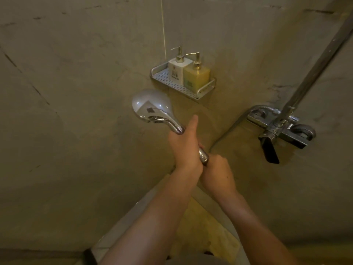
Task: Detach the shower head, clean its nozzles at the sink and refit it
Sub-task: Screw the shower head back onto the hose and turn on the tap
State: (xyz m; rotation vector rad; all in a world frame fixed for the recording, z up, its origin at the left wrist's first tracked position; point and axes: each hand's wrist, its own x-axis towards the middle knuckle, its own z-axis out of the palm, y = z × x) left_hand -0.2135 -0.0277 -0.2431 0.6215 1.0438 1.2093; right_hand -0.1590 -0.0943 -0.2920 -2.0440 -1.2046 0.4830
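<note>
Nearest the camera, two bare forearms reach up and forward into the shower corner. The right hand is closed around the bottom end of the handle, where the hose joins; the joint itself is hidden under the fingers. Just above it, the left hand is wrapped tightly around the middle of the handle of the polished chrome hand shower head, thumb lying along the stem.

The shower head is held in the air in front of the wall corner, below the perforated white metal corner shelf. Its long axis runs diagonally from lower right to upper left, the rounded head end pointing up-left and its chrome back towards the camera, nozzles facing away.

The risk, as I judge it, is slippage: smooth, possibly wet chrome could turn in the left hand, or the freed head could drop.

Farther right, the grey flexible hose leads to the chrome wall mixer tap.
</note>
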